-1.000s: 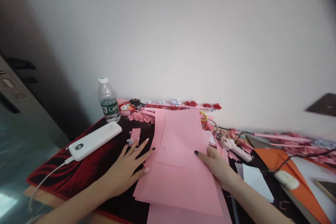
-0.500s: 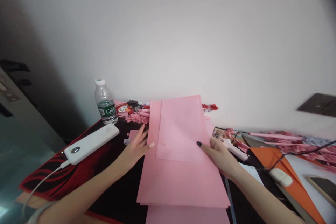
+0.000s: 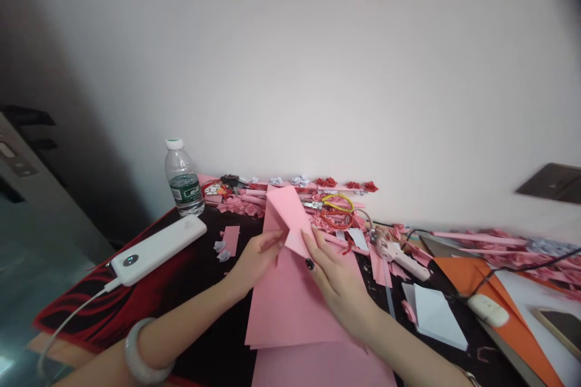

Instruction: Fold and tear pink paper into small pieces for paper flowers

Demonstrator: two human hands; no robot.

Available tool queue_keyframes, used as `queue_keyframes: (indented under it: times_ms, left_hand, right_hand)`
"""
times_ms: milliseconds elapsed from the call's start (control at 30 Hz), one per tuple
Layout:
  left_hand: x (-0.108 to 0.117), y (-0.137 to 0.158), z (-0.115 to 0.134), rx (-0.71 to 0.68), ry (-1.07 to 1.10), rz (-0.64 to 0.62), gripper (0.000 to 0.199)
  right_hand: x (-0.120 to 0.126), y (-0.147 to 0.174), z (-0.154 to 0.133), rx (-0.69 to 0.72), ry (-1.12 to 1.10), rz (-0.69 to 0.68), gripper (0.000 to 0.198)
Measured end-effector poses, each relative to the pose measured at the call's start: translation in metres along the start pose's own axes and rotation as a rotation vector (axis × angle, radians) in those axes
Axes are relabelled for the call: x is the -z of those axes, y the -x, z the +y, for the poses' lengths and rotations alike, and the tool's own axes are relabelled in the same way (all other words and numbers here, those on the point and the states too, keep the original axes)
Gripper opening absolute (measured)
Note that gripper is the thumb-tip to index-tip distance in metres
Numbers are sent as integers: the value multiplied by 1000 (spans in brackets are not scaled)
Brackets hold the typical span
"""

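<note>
A pink paper sheet is bent over on itself between my two hands, its top end slanting up. My left hand grips its left edge, the fingertips partly hidden behind the fold. From the right, my right hand presses its fingers together along the folded part. Larger pink sheets lie stacked underneath, over another pink sheet nearer to me. Beyond the fold rest scissors with yellow and red handles, among pink paper flowers and rolled stems.
On the left stand a water bottle and a white power bank with a cable. To the right lie a pale glue gun, white paper slips, an orange sheet, a white mouse and a phone.
The pink sheets have come down, uncovering the scissors and flowers behind. The smaller sheet, flat before, is now folded. Both hands have closed in on it.
</note>
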State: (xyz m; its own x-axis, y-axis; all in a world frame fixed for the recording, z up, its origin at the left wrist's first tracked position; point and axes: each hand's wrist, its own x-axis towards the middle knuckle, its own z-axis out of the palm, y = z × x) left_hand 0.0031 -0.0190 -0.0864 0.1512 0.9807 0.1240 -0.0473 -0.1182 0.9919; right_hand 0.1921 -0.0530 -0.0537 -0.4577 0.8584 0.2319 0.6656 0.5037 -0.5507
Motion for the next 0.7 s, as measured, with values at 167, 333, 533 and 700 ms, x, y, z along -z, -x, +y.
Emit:
queue_keyframes:
  times_ms: [167,333,533,700]
  left_hand:
    - [-5,5,12,-14,151,-77,43]
    - [-9,7,20,-95,-136,-89,31]
    - [-13,6,21,-104,-326,-19,36]
    - [-14,6,19,-123,-324,-1,35]
  right_hand:
    - [-11,2,-1,-6,-51,10,49]
    - [-18,1,3,-70,-185,88,58]
    - [-20,1,1,-151,-396,162,68]
    - [-11,-4,-8,-226,-689,139,63]
